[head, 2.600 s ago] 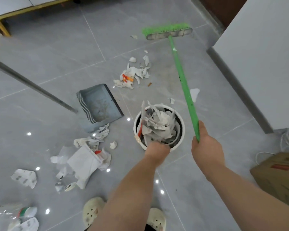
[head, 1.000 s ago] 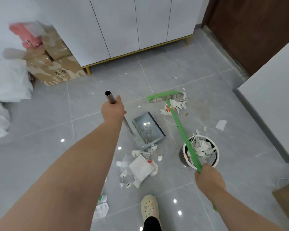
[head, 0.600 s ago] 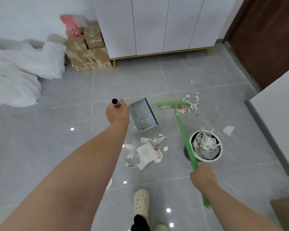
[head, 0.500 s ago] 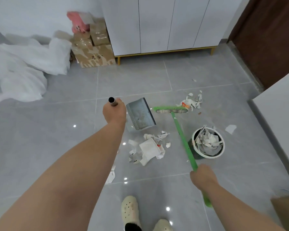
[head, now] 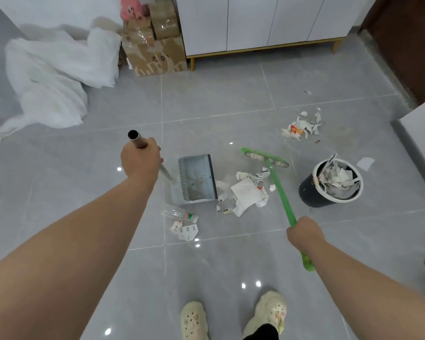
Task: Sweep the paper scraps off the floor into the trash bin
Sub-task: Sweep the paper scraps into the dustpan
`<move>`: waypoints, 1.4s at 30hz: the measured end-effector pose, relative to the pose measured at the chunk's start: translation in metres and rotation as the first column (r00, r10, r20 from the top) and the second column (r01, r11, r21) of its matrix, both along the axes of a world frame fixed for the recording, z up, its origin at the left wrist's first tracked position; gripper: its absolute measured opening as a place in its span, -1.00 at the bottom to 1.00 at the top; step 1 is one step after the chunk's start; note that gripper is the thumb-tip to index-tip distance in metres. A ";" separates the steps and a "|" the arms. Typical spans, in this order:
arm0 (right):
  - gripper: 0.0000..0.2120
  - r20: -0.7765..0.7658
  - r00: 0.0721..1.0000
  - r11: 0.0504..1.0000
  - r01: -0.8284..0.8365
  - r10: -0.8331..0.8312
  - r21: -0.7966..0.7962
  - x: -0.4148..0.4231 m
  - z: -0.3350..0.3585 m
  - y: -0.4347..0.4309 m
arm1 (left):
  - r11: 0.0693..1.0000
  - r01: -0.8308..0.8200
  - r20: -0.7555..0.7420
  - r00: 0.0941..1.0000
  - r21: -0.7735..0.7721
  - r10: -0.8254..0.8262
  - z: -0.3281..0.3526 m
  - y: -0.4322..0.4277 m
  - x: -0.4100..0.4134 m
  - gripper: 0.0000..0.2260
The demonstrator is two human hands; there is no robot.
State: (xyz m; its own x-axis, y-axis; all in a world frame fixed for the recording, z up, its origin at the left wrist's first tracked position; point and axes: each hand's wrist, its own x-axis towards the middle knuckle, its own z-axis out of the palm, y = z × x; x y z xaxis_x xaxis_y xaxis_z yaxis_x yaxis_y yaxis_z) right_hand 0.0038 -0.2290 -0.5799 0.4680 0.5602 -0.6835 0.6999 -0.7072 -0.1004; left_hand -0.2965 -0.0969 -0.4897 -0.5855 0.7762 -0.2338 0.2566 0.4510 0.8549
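Observation:
My left hand [head: 140, 160] grips the metal handle of a grey dustpan [head: 197, 178] that stands on the floor tiles. My right hand [head: 304, 233] grips the green broom [head: 277, 187], whose head rests on the floor just beyond a pile of paper scraps [head: 245, 195]. That pile lies between the dustpan's mouth and the broom stick. A second heap of scraps [head: 301, 125] lies farther away to the right. The round trash bin [head: 307, 192], dark with a white rim and stuffed with paper, stands right of the broom.
A clear plastic bottle [head: 179, 214] and a printed scrap [head: 185, 231] lie near the dustpan. White sacks [head: 57, 69] and cardboard boxes [head: 155, 45] sit at the back left by white cabinets [head: 255, 20]. A white unit [head: 422, 133] stands right. My feet [head: 233, 317] are below.
My left hand went from the trash bin to the dustpan handle. Dustpan and broom head have since shifted nearer the paper pile, and my view has moved back and left.

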 end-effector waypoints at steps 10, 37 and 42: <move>-0.93 0.000 0.995 0.995 -0.097 0.097 0.023 -0.110 0.003 -0.010 | 0.995 -0.098 0.018 0.995 -0.016 0.098 0.011 -0.013 -0.121 -0.71; -0.98 -0.186 0.948 0.961 -0.271 0.257 -0.056 -0.267 -0.001 0.022 | 0.949 -0.298 -0.108 0.952 -0.104 0.287 -0.017 -0.053 -0.293 -0.81; -0.87 -0.220 0.942 0.954 -0.281 0.254 -0.101 -0.269 -0.008 0.025 | 0.959 -0.224 -0.117 0.972 -0.173 0.206 -0.032 -0.064 -0.299 -0.83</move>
